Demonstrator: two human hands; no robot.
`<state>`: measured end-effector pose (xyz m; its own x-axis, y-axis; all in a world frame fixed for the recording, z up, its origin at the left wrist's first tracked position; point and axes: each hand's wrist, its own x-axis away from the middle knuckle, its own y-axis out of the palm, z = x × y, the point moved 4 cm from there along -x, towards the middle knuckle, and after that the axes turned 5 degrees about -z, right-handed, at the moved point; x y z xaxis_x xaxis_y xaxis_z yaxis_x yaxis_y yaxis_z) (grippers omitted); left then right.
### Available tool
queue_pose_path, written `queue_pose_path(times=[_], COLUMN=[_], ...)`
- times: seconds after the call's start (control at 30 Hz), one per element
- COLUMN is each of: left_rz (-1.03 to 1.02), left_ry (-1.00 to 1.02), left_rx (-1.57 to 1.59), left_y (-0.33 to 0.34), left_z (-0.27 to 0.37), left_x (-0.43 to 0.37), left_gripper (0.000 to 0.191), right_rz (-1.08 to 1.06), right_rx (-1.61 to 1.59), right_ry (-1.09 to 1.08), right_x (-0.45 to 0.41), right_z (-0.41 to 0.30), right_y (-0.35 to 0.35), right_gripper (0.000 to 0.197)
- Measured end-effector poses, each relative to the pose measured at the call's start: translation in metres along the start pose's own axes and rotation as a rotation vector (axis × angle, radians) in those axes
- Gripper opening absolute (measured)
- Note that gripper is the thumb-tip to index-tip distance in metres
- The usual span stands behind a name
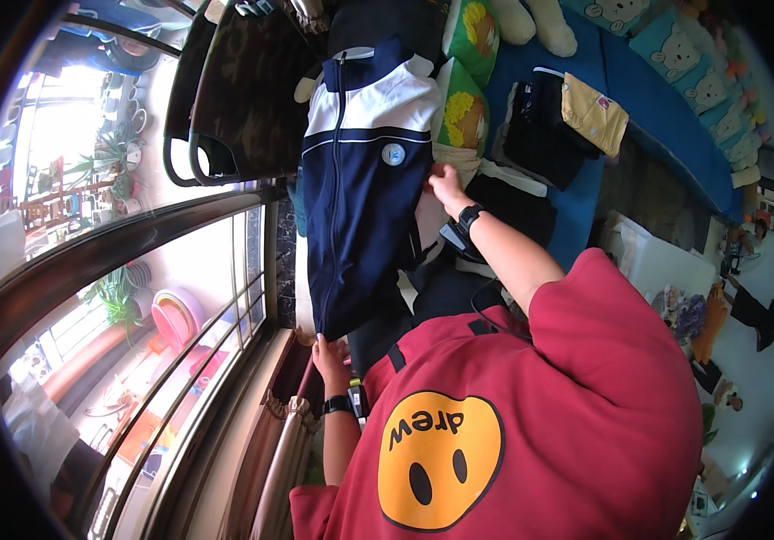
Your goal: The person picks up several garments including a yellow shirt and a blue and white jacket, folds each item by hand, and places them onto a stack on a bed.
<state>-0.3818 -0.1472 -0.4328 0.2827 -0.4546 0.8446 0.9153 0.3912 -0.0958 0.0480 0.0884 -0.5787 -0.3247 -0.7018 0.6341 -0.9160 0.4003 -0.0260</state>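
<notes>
A navy and white zip-front jacket (373, 169) is spread out before me, its collar at the far end and a round badge on the chest. My left hand (331, 356) pinches the bottom hem near the lower end of the zip. At the jacket's right side edge, my right hand (449, 185) has thumb and fingers closed on the fabric; the fingertips are partly hidden. Pale cloth (430, 216) hangs just below that hand. Both wrists wear black straps with small devices.
Folded dark clothes (538, 135) with a yellow garment (594, 111) on top lie on the blue sofa (572, 229). Green cushions (464, 111) border the jacket's right. A folded camouflage chair (245, 101) and a barred window (204, 344) stand left. People (758, 314) are far right.
</notes>
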Motion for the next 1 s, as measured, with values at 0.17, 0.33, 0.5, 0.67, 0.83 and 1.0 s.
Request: queue_pose_path(times=[0.17, 0.33, 0.5, 0.67, 0.83, 1.0], left_rz=[-0.124, -0.117, -0.065, -0.067, -0.047, -0.079], left_ry=[0.112, 0.161, 0.034, 0.078, 0.155, 0.163], left_rx=[-0.229, -0.304, 0.034, 0.038, 0.136, 0.104], left_y=[0.007, 0.027, 0.037, 0.031, 0.016, 0.032], left_z=[0.004, 0.026, 0.033, 0.030, 0.018, 0.031], left_x=[-0.016, 0.002, 0.012, 0.004, -0.004, -0.002], left_gripper=[0.024, 0.021, 0.021, 0.019, 0.020, 0.020], right_rz=[0.322, 0.219, 0.052, -0.013, -0.264, -0.029], right_rx=[0.560, 0.339, 0.169, -0.476, -0.905, -0.381], right_ry=[0.158, 0.088, -0.273, 0.018, 0.218, 0.092], right_x=[-0.002, -0.015, -0.016, -0.003, 0.029, 0.010], right_z=[-0.002, 0.003, -0.006, -0.010, -0.039, 0.037], right_y=[0.007, 0.010, -0.010, -0.051, -0.029, -0.050], right_gripper=[0.054, 0.041, 0.020, 0.028, 0.029, 0.032])
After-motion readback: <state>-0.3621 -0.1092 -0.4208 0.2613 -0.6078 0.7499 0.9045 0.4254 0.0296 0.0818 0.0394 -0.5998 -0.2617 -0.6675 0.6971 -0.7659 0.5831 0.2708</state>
